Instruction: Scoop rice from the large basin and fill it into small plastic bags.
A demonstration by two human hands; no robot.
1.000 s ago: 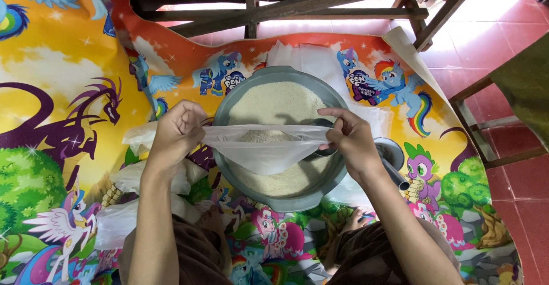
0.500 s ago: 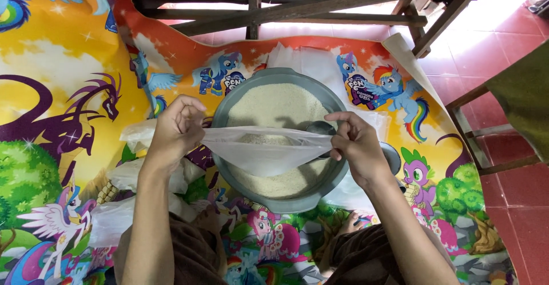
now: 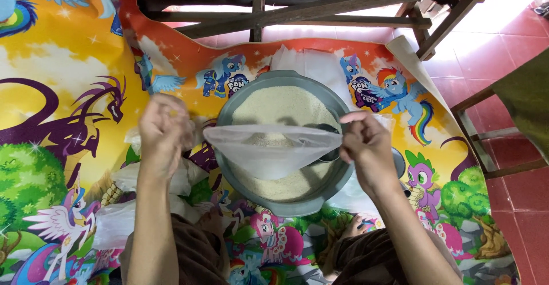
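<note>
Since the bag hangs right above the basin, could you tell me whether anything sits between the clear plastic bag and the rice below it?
Nothing visible does. The left hand and right hand hold the clear plastic bag stretched directly over the white rice in the round grey basin.

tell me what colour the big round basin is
Grey basin, seen in the head view.

both hands (image 3: 164,133) stretching clear plastic bag (image 3: 273,150), over grey rice basin (image 3: 297,205)
</note>
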